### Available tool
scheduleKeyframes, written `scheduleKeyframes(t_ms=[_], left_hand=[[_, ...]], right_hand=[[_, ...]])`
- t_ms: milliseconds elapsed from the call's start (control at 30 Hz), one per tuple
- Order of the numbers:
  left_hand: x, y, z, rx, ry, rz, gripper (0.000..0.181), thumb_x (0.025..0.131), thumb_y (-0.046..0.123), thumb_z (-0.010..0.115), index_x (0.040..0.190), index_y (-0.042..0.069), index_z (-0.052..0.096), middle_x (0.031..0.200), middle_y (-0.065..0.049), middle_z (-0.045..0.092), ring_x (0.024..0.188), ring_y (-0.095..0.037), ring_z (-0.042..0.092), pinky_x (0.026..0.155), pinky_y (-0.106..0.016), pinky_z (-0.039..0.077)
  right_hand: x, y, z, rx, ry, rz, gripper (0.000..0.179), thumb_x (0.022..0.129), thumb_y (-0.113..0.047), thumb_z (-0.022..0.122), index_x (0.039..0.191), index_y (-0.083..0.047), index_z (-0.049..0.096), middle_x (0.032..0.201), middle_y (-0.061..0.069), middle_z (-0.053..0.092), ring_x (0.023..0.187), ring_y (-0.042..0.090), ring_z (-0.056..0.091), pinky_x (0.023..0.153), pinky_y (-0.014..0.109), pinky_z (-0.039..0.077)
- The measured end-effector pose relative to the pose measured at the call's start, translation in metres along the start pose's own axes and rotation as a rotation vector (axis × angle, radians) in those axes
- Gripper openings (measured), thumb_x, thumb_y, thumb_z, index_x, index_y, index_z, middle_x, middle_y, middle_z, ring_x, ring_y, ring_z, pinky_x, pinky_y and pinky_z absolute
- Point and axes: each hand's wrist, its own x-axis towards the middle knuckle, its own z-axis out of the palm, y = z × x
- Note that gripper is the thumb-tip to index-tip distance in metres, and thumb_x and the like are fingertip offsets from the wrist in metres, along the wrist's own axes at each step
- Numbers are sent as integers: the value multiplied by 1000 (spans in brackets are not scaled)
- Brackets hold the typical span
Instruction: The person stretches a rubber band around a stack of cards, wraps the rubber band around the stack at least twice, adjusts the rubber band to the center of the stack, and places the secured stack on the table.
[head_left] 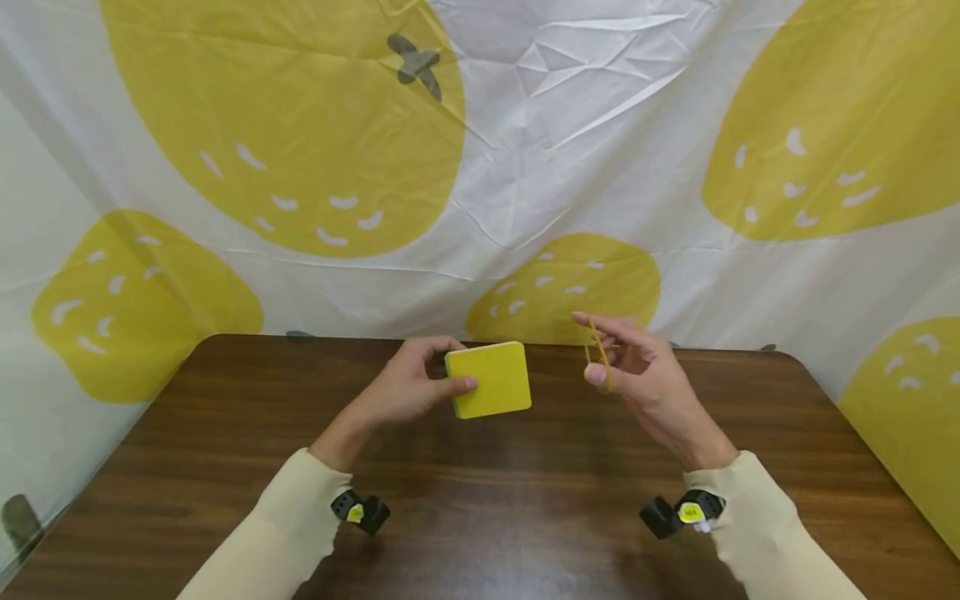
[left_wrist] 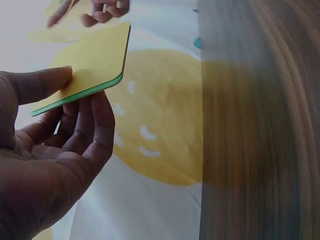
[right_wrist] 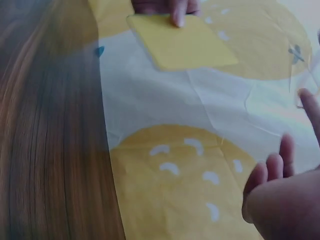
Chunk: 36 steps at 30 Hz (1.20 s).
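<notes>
In the head view my left hand point(head_left: 408, 382) holds a flat yellow square point(head_left: 491, 380) with rounded corners, thumb on top and fingers beneath. A green layer runs along the edge of the square point(left_wrist: 95, 65) in the left wrist view; I cannot tell whether it is one piece or a stack. To its right, apart from it, my right hand point(head_left: 648, 379) spreads index finger and thumb inside a thin orange-yellow rubber band point(head_left: 597, 342), which is stretched between them. Its other fingers are bent. In the right wrist view the band is mostly out of frame.
Both hands are above a dark brown wooden table point(head_left: 525, 517). Behind the table's far edge hangs a white cloth point(head_left: 517, 167) printed with big yellow fruit shapes. Black straps with small devices point(head_left: 360, 510) sit at both cuffs of the cream sleeves point(head_left: 277, 517).
</notes>
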Motion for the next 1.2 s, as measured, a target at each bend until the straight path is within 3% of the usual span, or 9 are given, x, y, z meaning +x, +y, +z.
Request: scheduleKeyframes(t_ms=[100,200,300,433,633,800,1200], left_hand=[[0,4,0,-78,-17,-28,20,91,-5,69,107,-13,61,97,-17,70,85,-24,71,76,-40,59],[-1,7,-2,-116,-46,-53,21,91,-5,69,109,-13,62,97,-16,71,82,-22,71,77,-37,58],[-1,10,-4,-128,-82,-72,22,91,-3,69,111,-12,63,97,-14,72,80,-20,71,79,-35,56],[0,11,-5,-156,-130,-81,22,92,-3,68,111,-12,64,94,-13,73,79,-19,70,79,-35,56],[-1,12,-3,-205,-188,-93,22,93,-2,68,112,-12,64,92,-10,73,79,-18,69,78,-34,57],[0,13,0,-222,-217,-94,22,93,0,67,111,-12,63,92,-11,73,81,-19,69,78,-33,57],[-1,18,5,-247,-257,-62,26,96,-2,62,118,-14,57,98,-11,71,85,-19,69,82,-34,57]], right_hand=[[-1,-1,0,-261,-67,29,63,82,1,81,140,-7,61,107,5,46,99,20,39,84,29,37],[-2,0,2,-538,-119,51,78,73,-14,93,143,-23,60,112,7,40,106,21,36,87,37,34],[-4,3,7,-684,-169,64,97,64,-30,99,148,-35,52,114,7,30,111,21,30,91,43,32],[-4,7,17,-740,-199,31,116,55,-44,101,154,-38,40,114,7,23,114,20,24,93,46,31],[-2,6,29,-788,-202,-75,123,49,-49,101,155,-33,40,116,6,23,115,20,23,92,42,31],[-2,6,34,-811,-201,-105,121,50,-53,100,154,-33,41,120,5,25,116,21,23,92,43,32],[-2,9,40,-824,-133,-191,103,55,-38,102,145,-27,53,124,5,31,118,24,27,96,48,30]])
